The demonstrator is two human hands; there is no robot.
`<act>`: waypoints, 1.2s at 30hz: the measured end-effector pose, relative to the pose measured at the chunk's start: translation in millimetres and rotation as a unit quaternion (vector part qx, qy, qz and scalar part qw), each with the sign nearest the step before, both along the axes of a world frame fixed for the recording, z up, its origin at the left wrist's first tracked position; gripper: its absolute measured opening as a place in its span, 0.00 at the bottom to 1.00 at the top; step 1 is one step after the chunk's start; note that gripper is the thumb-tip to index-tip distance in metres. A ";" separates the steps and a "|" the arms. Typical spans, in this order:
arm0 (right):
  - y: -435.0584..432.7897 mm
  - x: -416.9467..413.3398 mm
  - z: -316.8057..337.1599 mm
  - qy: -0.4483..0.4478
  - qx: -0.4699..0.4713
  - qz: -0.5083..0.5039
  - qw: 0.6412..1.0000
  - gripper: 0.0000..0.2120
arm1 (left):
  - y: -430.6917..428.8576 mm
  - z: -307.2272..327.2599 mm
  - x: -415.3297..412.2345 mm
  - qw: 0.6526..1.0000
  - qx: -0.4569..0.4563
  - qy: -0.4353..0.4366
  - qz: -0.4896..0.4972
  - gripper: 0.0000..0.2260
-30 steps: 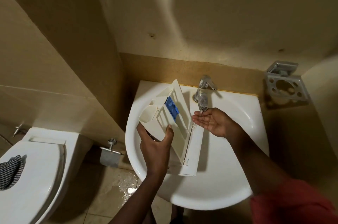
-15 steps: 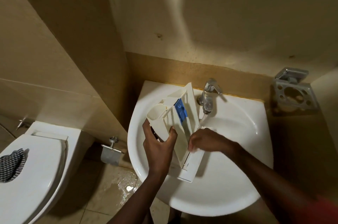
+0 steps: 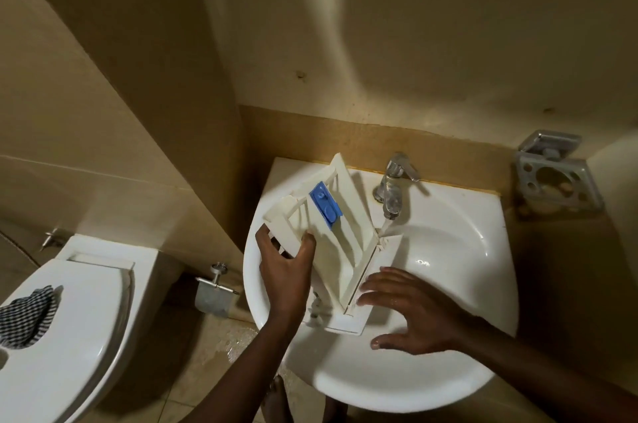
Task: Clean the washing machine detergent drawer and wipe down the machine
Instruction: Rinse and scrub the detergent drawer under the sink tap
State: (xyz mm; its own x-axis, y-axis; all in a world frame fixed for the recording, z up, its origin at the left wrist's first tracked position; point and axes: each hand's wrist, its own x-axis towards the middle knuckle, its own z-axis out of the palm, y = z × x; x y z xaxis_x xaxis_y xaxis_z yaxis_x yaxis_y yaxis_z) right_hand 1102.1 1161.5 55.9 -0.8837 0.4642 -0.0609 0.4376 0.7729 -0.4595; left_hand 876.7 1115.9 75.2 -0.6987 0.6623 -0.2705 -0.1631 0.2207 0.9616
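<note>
Left hand [image 3: 286, 267] grips ribbed white plastic drawer [image 3: 340, 246] over glossy sink [image 3: 455, 250]; right hand [image 3: 411, 312] splayed flat

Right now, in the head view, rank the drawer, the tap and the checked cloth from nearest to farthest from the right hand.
1. The drawer: just left of the right hand, at its fingertips.
2. The tap: beyond the hand, at the back edge of the sink.
3. The checked cloth: far left, on the toilet lid.

The left hand [image 3: 286, 270] hides the near left corner of the detergent drawer [image 3: 331, 250]. The toilet [image 3: 79, 353] and the checked cloth [image 3: 31, 315] lying on it are cut off by the picture's left edge.
</note>
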 end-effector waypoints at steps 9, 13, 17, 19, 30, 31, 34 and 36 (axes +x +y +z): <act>19.3 -5.5 19.9 0.093 0.127 -0.116 0.981 0.24 | 6.3 5.4 -15.0 0.992 -0.054 -0.110 -0.016 0.32; 7.4 -10.1 32.3 0.134 0.116 -0.120 0.977 0.30 | 7.9 14.9 -25.9 0.989 -0.069 -0.118 -0.047 0.26; 9.7 -16.6 40.5 0.131 0.135 -0.117 0.975 0.42 | 10.9 11.6 -33.1 0.978 -0.105 -0.174 -0.040 0.21; 14.9 -16.1 38.5 0.107 0.154 -0.128 0.974 0.46 | 11.4 9.1 -37.1 0.976 -0.105 -0.187 -0.036 0.22; 20.6 26.7 3.5 0.116 -0.119 -0.294 0.941 0.57 | -2.4 -4.9 -59.0 0.972 -0.127 -0.190 -0.056 0.20; 21.6 25.1 3.9 0.135 -0.175 -0.303 0.927 0.54 | -4.1 -5.2 -58.5 0.971 -0.132 -0.194 -0.056 0.22; 21.0 11.5 12.3 0.235 -0.398 -0.373 0.805 0.39 | -5.4 -5.7 -54.0 0.965 -0.142 -0.212 -0.059 0.30; 17.7 4.4 15.8 0.266 -0.450 -0.410 0.748 0.29 | -3.7 -3.7 -50.4 0.958 -0.145 -0.241 -0.059 0.34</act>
